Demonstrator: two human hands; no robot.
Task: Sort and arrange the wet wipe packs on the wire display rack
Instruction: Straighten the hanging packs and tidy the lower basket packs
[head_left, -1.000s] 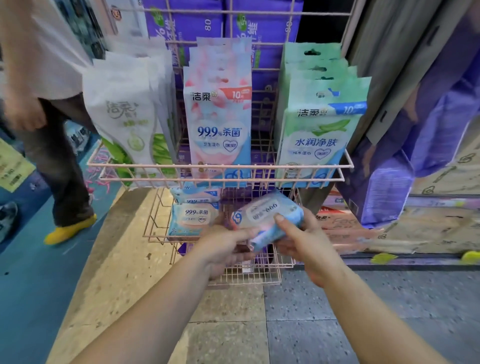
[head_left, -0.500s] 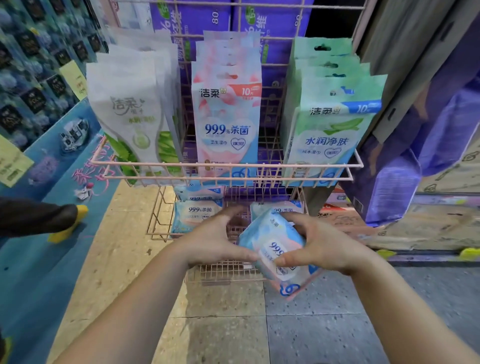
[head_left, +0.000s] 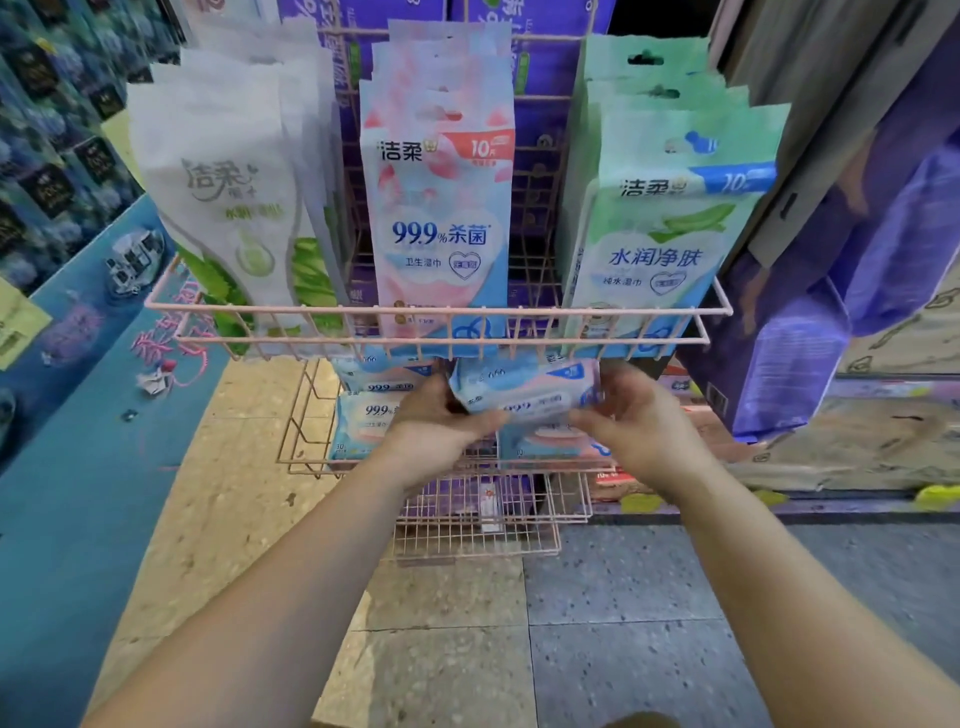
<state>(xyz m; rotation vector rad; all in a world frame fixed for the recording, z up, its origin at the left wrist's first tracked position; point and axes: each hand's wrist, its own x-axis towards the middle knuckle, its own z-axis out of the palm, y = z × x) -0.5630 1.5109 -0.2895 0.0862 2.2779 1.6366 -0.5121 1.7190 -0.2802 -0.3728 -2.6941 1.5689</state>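
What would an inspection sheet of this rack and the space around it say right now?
Surface: pink wire rack, upper basket above a lower shelf.
Job's things: white packs, pink packs and green packs stand upright in three rows in the upper basket; a blue-pink pack is held over the lower shelf, near stacked packs.
Clutter: small scraps on the blue floor mat.
Grippers: left hand and right hand each grip one end of the held pack.
Cables: nothing seen.
Surroundings: purple boxes to the right, speckled floor tiles.
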